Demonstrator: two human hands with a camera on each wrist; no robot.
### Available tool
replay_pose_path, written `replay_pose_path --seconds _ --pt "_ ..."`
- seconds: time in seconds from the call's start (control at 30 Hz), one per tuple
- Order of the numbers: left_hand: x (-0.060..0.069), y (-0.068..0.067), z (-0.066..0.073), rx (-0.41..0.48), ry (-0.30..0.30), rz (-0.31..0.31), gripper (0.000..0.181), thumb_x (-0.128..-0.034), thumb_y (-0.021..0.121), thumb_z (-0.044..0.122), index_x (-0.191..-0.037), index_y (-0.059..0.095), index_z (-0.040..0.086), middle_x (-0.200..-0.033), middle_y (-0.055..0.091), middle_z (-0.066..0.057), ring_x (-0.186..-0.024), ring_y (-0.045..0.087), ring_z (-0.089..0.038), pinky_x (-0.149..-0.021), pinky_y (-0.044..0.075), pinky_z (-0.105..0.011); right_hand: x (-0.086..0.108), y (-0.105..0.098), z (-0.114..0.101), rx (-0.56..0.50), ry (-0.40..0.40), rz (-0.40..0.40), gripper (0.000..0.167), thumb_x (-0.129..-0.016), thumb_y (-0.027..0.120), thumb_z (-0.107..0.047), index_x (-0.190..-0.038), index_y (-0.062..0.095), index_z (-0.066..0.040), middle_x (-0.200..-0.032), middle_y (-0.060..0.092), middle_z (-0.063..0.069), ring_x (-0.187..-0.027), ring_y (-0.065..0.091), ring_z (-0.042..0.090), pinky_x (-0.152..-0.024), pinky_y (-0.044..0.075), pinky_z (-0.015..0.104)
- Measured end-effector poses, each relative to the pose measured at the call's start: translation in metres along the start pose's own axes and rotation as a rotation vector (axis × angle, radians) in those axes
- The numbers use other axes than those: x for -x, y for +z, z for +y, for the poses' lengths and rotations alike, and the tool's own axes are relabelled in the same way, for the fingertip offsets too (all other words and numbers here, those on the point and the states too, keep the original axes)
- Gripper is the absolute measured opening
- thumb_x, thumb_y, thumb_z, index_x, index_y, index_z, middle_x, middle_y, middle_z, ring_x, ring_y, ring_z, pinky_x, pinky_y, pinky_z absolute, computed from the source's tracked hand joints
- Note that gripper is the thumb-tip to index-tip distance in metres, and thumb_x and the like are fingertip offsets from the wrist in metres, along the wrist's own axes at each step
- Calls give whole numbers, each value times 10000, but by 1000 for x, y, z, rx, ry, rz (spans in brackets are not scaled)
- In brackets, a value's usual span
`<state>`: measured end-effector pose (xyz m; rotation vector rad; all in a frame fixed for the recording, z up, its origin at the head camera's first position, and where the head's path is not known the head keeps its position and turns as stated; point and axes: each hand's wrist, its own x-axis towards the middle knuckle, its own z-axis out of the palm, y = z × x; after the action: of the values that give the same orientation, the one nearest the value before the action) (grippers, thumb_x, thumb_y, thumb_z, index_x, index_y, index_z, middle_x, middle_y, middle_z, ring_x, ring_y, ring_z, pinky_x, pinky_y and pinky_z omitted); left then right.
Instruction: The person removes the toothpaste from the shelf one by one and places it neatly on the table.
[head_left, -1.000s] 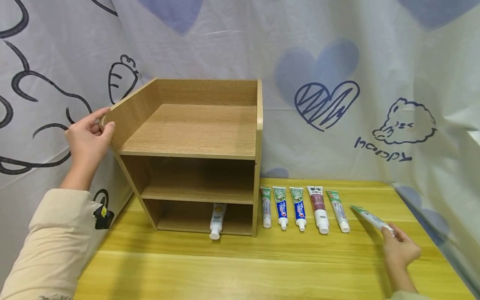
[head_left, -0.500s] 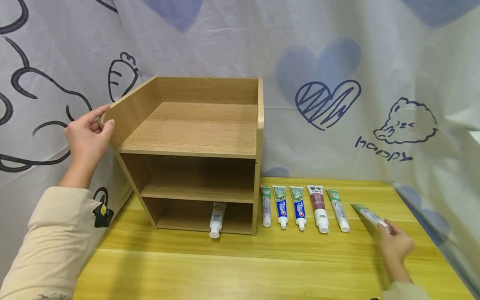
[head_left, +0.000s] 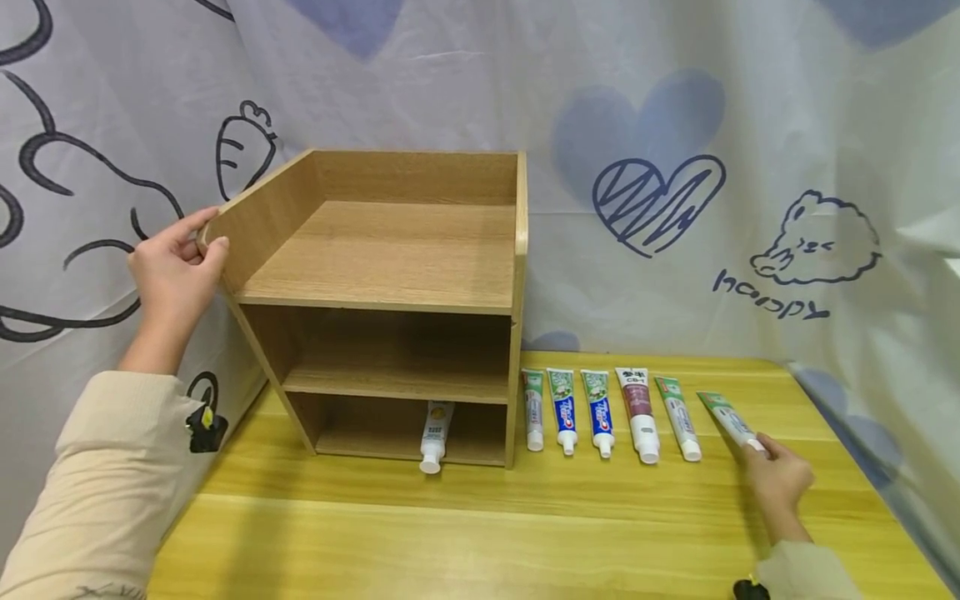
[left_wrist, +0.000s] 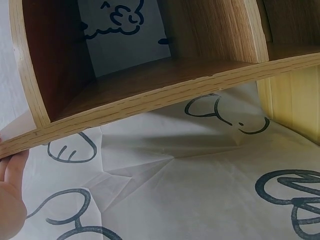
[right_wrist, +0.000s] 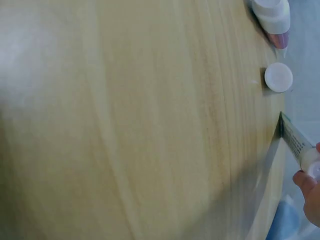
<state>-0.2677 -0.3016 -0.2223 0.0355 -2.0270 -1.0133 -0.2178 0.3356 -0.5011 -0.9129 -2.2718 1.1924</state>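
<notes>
My left hand grips the upper front corner of the wooden shelf unit at its left side panel, thumb on the inside. On the far right of the table, my right hand pinches the white cap end of a green and white toothpaste tube, which slants with its flat end pointing away. In the right wrist view that tube has its flat end at the tabletop and its cap raised. Left of it lies a similar green toothpaste tube, apart from it.
Further left in the row lie a maroon and white tube, two blue and green tubes and another green tube beside the shelf. A white tube juts from the bottom compartment. A patterned curtain hangs behind.
My right hand has moved left and slightly forward with the toothpaste tube, bringing it nearer the row. The left hand keeps its grip on the shelf.
</notes>
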Motion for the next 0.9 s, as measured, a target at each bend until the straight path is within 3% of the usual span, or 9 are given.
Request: replay_pose_path --seconds 0.13,0.37,0.43,0.5,0.6,0.77,0.9 --pt "0 0 0 14 -15 -3 335 -823 578 77 -1146 661 41 -516 419 375 -495 457 206 -443 345 -4 -4 3 4 13 -29 -10 376 -841 571 -114 -1169 590 71 -1172 543 294 -1086 538 395 -622 321 93" --pt "0 0 1 5 -19 -5 334 -823 584 82 -1146 662 46 -513 419 372 -500 457 212 -442 341 -7 -9 10 12 49 -54 -64 385 -845 558 -103 -1183 573 80 -1181 541 305 -1078 534 392 -607 285 77" --pt "0 -1 1 -2 -20 -7 335 -826 585 85 -1150 661 52 -509 418 366 -497 453 208 -440 337 -11 -9 12 14 53 -58 -71 386 -848 550 -94 -1189 567 83 -1185 537 310 -1087 527 393 -664 361 123" --pt "0 -1 1 -8 -20 -7 336 -826 584 86 -1152 660 53 -505 414 365 -490 447 207 -439 333 -12 -9 14 15 53 -59 -87 394 -857 531 -94 -1207 551 85 -1205 522 316 -1116 510 399 -774 441 244" --pt "0 -1 2 -16 -16 -6 335 -827 583 85 -1150 660 51 -497 409 362 -478 437 202 -433 325 -15 -9 15 17 55 -77 -102 401 -861 512 -82 -1219 536 97 -1211 508 331 -1139 496 417 -890 422 432" --pt "0 0 2 -12 -16 -5 333 -826 582 85 -1147 661 45 -503 410 359 -477 435 199 -432 323 -17 -11 17 19 58 -89 -116 400 -869 517 -75 -1227 525 104 -1211 504 340 -1138 498 421 -854 442 386" --pt "1 0 2 -5 -19 -6 333 -827 580 84 -1148 661 44 -513 414 356 -488 441 199 -437 329 -15 -12 18 19 65 -107 -114 399 -868 519 -64 -1226 521 112 -1209 498 347 -1137 491 444 -924 409 497"
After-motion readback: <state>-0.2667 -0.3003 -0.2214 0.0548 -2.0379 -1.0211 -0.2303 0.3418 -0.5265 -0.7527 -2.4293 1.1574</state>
